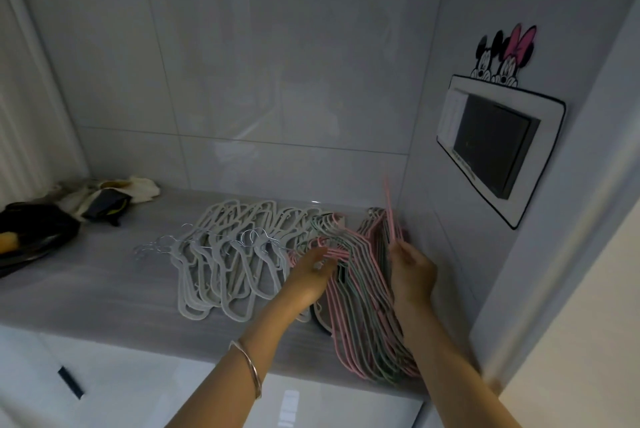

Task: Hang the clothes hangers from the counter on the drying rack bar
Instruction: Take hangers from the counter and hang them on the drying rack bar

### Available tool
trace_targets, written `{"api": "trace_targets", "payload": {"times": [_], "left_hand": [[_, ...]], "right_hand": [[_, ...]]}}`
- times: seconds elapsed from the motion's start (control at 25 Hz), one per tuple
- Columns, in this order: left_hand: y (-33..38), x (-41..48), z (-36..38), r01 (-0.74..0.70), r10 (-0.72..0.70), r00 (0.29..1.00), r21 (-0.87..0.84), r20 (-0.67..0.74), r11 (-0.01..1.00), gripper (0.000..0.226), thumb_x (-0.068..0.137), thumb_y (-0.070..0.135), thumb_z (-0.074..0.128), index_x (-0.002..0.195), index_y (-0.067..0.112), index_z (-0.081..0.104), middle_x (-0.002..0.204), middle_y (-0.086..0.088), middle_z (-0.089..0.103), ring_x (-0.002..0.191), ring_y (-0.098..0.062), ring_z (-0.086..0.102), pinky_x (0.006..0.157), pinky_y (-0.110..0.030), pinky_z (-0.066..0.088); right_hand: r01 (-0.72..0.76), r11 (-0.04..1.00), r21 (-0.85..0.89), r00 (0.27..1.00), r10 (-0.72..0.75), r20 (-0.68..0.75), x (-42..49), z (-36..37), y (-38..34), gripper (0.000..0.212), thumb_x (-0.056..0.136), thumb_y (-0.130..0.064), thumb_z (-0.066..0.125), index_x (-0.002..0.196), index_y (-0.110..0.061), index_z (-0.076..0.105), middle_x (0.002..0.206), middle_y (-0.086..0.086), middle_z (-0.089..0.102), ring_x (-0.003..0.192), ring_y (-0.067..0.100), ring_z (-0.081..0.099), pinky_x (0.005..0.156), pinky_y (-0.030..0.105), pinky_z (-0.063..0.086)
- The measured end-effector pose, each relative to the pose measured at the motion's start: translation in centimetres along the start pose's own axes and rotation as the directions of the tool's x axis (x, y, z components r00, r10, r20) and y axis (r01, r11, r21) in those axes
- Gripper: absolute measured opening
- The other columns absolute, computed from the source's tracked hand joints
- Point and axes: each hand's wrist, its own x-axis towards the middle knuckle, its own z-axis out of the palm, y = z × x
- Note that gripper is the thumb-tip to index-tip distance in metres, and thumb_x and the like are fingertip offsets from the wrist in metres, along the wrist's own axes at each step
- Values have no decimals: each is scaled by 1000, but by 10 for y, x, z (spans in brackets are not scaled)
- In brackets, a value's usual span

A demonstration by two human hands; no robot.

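Many hangers (pixel 225 271) flat, hooks toward wall (pixel 277 81)

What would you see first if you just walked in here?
Two big heaps on the counter: pale grey hangers in the middle, pink and green hangers at the right, where the right hand holds up a pink hanger. On the right wall, two cartoon mice peek over a dark panel.
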Motion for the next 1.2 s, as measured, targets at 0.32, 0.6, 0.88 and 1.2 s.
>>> {"api": "trace_targets", "payload": {"times": [0.32,0.6,0.88,1.2], "left_hand": [[30,-56,-45,-63,37,981,-134,-192,989,35,97,44,40,123,25,53,123,1,59,107,-13,57,97,-34,46],[37,-192,-61,53,-93,930,-121,-355,991,36,94,40,48,88,11,68,82,0,72,76,-12,69,71,-20,54],[59,-395,-23,179,-139,762,-1,-632,984,29,98,26,44,78,17,64,61,4,70,61,-7,66,63,-19,52],[158,-624,38,253,-109,566,46,-817,966,26,93,29,44,92,14,66,76,-7,74,72,-19,72,70,-27,59]], "right_hand": [[-359,892,274,688,55,723,-47,20,-65,10,83,-11,63,91,-15,69,79,-1,67,72,10,61,73,23,48],[-321,934,156,375,-26,927,-128,10,-85,12,81,-4,65,76,-13,58,71,9,66,58,16,60,52,22,48],[-273,956,108,-31,-120,992,-241,-76,-122,15,93,-19,53,89,-7,62,81,3,74,72,9,69,72,20,53],[-365,908,206,-366,-343,865,-366,-209,-219,18,88,-27,56,96,-15,65,92,4,74,87,20,71,82,29,55]]}}
